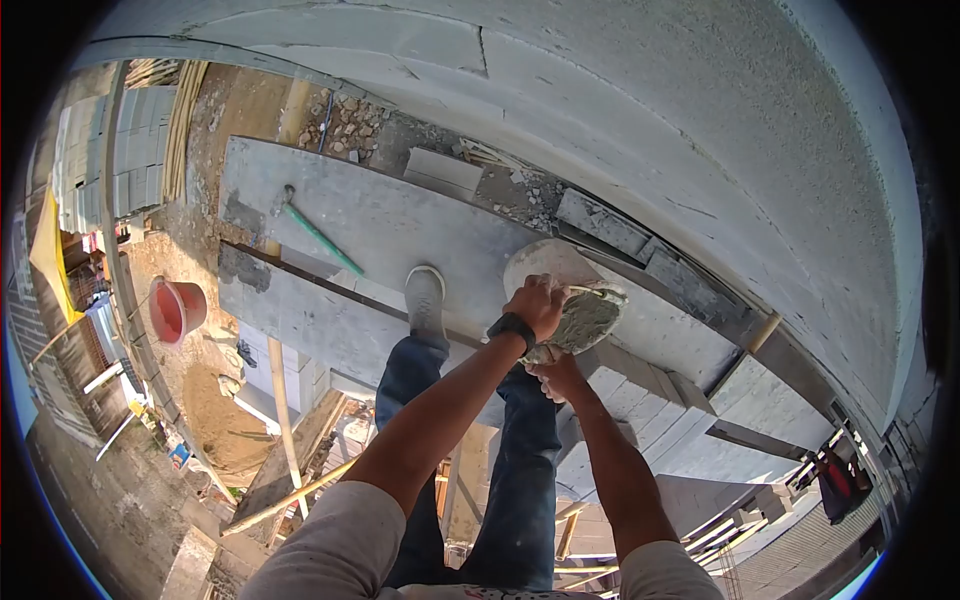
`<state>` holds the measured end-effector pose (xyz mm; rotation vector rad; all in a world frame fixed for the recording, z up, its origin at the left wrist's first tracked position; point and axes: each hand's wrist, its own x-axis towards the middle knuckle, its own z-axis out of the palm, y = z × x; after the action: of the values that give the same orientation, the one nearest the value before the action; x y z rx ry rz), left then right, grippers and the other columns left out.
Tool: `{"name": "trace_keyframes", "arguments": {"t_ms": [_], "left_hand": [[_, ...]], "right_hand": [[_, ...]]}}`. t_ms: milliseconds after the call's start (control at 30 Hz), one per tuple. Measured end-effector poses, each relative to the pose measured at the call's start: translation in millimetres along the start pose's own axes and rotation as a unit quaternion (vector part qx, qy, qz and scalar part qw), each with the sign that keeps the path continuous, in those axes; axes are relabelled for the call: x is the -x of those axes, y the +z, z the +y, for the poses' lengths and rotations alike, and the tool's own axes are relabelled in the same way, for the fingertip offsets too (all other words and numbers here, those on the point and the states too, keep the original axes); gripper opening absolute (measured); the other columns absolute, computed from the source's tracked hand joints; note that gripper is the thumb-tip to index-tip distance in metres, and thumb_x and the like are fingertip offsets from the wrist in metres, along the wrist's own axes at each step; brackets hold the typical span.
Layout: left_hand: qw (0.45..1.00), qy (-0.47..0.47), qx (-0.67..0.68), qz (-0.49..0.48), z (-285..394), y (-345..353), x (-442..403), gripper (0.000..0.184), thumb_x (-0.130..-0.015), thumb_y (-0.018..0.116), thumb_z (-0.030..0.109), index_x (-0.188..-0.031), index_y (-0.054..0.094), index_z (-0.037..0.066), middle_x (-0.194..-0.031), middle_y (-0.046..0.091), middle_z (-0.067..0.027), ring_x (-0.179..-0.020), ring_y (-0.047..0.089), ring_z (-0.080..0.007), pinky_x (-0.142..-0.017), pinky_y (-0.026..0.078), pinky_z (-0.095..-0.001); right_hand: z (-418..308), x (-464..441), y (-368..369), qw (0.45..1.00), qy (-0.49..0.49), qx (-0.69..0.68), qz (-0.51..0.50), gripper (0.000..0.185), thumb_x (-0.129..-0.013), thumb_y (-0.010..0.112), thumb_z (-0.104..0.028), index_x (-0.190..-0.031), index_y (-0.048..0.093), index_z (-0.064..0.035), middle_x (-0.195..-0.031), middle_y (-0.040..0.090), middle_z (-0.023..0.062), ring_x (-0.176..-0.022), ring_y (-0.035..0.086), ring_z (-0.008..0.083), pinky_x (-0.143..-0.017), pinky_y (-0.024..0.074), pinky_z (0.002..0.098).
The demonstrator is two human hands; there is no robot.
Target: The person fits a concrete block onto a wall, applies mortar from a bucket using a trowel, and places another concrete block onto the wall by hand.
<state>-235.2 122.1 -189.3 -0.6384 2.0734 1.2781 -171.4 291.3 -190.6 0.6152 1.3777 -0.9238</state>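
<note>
A worn container of wet grey mortar [588, 322] is held between my two hands, above the grey planks. My left hand [538, 305], with a dark watch on the wrist, is closed on its upper left rim. Lower down, my right hand [560, 378] grips the bottom edge of the same container. Behind it shows a pale rounded surface [545, 262]. A hammer with a green handle [325, 240] lies on the plank to the upper left.
Grey scaffold planks [380, 215] run beneath my feet, with gaps between them. Stacked grey blocks [640, 400] stand right of my legs. A block wall [700, 130] rises along the upper right. A red bucket [178, 310] hangs at the left.
</note>
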Motion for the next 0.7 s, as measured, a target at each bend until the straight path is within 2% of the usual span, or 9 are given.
{"name": "trace_keyframes", "arguments": {"t_ms": [100,200,300,333,433,467,567,667,700], "left_hand": [[0.999,0.004,-0.044,-0.004,5.3,8.0,10.3,0.040,-0.101,0.048,0.040,-0.114,0.062,0.005,-0.124,0.061,-0.0209,-0.110,0.061,-0.0423,-0.093,0.049,-0.0519],[0.994,0.013,-0.108,0.016,13.5,24.5,10.0,0.037,-0.102,0.047,0.039,-0.116,0.064,0.009,-0.128,0.061,-0.0145,-0.111,0.063,-0.0392,-0.092,0.050,-0.0514],[0.995,-0.007,-0.101,0.001,33.6,21.7,7.1,0.037,-0.102,0.047,0.039,-0.116,0.064,0.010,-0.130,0.061,-0.0139,-0.113,0.062,-0.0374,-0.092,0.050,-0.0507],[0.994,0.002,-0.107,0.013,34.1,21.0,3.6,0.039,-0.102,0.046,0.039,-0.118,0.064,0.008,-0.129,0.062,-0.0163,-0.112,0.063,-0.0381,-0.093,0.050,-0.0502],[0.994,-0.002,-0.108,0.033,27.2,5.1,-8.1,0.042,-0.102,0.046,0.039,-0.121,0.063,0.006,-0.129,0.061,-0.0194,-0.112,0.062,-0.0404,-0.094,0.049,-0.0499],[0.994,0.005,-0.105,0.020,12.9,-1.5,-17.1,0.044,-0.102,0.045,0.040,-0.121,0.062,0.004,-0.126,0.062,-0.0214,-0.111,0.061,-0.0418,-0.093,0.049,-0.0502],[0.999,-0.016,-0.042,0.024,-20.0,-30.1,-27.8,0.047,-0.102,0.046,0.043,-0.116,0.061,0.001,-0.111,0.066,-0.0247,-0.106,0.062,-0.0443,-0.091,0.048,-0.0506],[0.967,0.144,-0.201,0.062,-90.0,-45.0,-44.0,0.034,-0.104,0.044,0.029,-0.115,0.063,0.003,-0.115,0.066,-0.0227,-0.108,0.063,-0.0418,-0.092,0.051,-0.0505],[0.986,0.080,-0.137,0.053,-96.9,-54.3,-43.1,0.035,-0.104,0.044,0.030,-0.116,0.062,0.003,-0.113,0.065,-0.0222,-0.106,0.063,-0.0414,-0.091,0.051,-0.0491]], "right_hand": [[36.2,-27.7,3.6,0.997,-0.046,-0.060,-0.025,0.036,-0.081,0.078,-0.014,-0.110,0.057,-0.0055,-0.070,0.057,0.0040,-0.046,0.054,0.0144,-0.038,0.0425,0.0331],[42.7,-10.4,5.4,0.996,-0.089,-0.021,0.024,0.041,-0.081,0.078,-0.019,-0.113,0.058,-0.0044,-0.073,0.060,0.0053,-0.048,0.056,0.0145,-0.040,0.0449,0.0330],[47.9,21.9,-5.9,0.992,-0.104,0.048,0.056,0.048,-0.082,0.078,-0.017,-0.123,0.056,-0.0042,-0.068,0.057,0.0038,-0.046,0.054,0.0115,-0.040,0.0428,0.0311],[53.9,31.8,-10.6,0.993,-0.093,0.043,0.060,0.054,-0.082,0.077,-0.022,-0.128,0.055,-0.0028,-0.073,0.061,0.0062,-0.051,0.059,0.0121,-0.046,0.0475,0.0313],[78.5,34.0,-23.5,0.980,-0.180,0.062,0.065,0.061,-0.080,0.078,-0.025,-0.130,0.054,-0.0001,-0.081,0.067,0.0117,-0.064,0.067,0.0222,-0.060,0.0536,0.0374],[102.1,12.7,-27.9,0.915,-0.309,0.206,0.156,0.063,-0.079,0.076,-0.033,-0.129,0.056,0.0000,-0.091,0.071,0.0194,-0.083,0.070,0.0370,-0.076,0.0546,0.0457],[63.0,7.8,-39.8,0.933,-0.115,0.311,0.142,0.061,-0.079,0.072,-0.041,-0.130,0.059,-0.0088,-0.107,0.071,0.0228,-0.106,0.066,0.0436,-0.090,0.0519,0.0506],[61.9,-5.2,-48.5,0.913,-0.150,0.344,0.161,0.057,-0.081,0.069,-0.047,-0.125,0.062,-0.0122,-0.109,0.071,0.0224,-0.103,0.067,0.0428,-0.089,0.0532,0.0520],[61.5,-9.3,-52.8,0.905,-0.155,0.362,0.162,0.056,-0.081,0.069,-0.047,-0.125,0.062,-0.0126,-0.108,0.071,0.0220,-0.103,0.067,0.0426,-0.089,0.0535,0.0520]]}}
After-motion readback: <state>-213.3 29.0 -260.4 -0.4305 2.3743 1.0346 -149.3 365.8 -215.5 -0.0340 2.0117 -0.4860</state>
